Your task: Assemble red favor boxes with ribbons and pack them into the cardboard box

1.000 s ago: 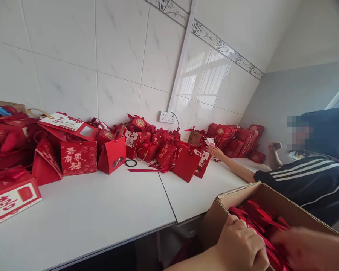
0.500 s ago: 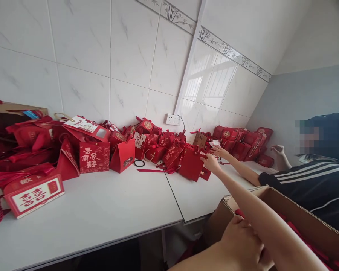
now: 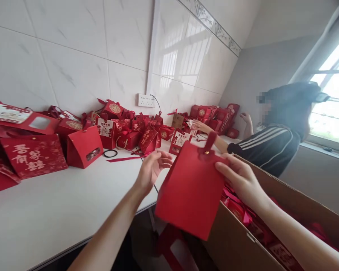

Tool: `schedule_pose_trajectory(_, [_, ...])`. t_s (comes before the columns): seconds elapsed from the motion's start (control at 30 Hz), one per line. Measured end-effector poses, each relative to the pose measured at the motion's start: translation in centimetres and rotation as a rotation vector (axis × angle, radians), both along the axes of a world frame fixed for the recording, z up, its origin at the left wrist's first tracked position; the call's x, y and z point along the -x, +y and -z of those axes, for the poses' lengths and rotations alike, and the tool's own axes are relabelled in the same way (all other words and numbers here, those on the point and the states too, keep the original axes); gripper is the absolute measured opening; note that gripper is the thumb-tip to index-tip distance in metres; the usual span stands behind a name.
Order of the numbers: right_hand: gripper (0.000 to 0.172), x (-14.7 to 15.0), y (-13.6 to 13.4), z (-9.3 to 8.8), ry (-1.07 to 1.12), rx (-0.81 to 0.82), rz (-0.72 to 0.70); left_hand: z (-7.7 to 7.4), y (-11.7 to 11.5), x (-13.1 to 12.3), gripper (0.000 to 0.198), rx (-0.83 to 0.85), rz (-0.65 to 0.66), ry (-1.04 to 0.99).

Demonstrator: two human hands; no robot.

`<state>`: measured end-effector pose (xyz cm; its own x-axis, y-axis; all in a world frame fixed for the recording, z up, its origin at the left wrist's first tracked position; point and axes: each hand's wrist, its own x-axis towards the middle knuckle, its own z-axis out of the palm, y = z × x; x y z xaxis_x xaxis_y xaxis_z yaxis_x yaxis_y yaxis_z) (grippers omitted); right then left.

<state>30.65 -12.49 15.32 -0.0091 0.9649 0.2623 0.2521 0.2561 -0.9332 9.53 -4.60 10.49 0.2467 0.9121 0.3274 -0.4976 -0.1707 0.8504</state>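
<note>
A plain red gift box (image 3: 192, 188) with a ribbon loop at its top hangs from my right hand (image 3: 243, 180), which pinches its upper right edge. The box is tilted and held in front of the table edge, beside the open carton. To the left of the box is my left hand (image 3: 155, 169), fingers apart and curved, holding nothing. Behind the held box, a small red and white box (image 3: 180, 140) stands on the table. A plain red box with an oval window (image 3: 84, 147) stands further left, near a black ring (image 3: 110, 153).
An open cardboard carton (image 3: 240, 235) with red boxes is at the lower right. Many red gift boxes line the white table (image 3: 73, 210) along the wall. A person (image 3: 271, 139) at the right reaches toward the far boxes. A power strip (image 3: 146, 100) is on the wall.
The plain red box has been lifted off the table and brought nearer by my right hand. My left hand has moved from beside the carton to the box's left. The view has turned right.
</note>
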Motion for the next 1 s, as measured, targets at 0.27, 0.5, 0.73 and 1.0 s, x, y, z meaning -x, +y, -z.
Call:
schedule_pose_trajectory(0.27, [0.031,1.8,0.9,3.4,0.339,0.280,-0.553,-4.2,-2.2,0.6,0.044,-0.320,0.543,0.442])
schedule_pose_trajectory(0.5, [0.037,3.7,0.9,3.3,0.443,0.363,-0.597,-3.9,-3.4,-1.8,0.016,-0.493,0.512,0.603])
schedule_pose_trajectory(0.73, [0.032,2.1,0.3,1.3,0.272,0.256,-0.298,-4.5,-4.1,-0.6,0.021,-0.403,-0.021,0.630])
schedule_pose_trajectory(1.0, [0.007,3.3,-0.6,0.0,-0.358,-0.337,-0.048,-4.9,-5.0,-1.3,0.017,-0.405,-0.200,0.637])
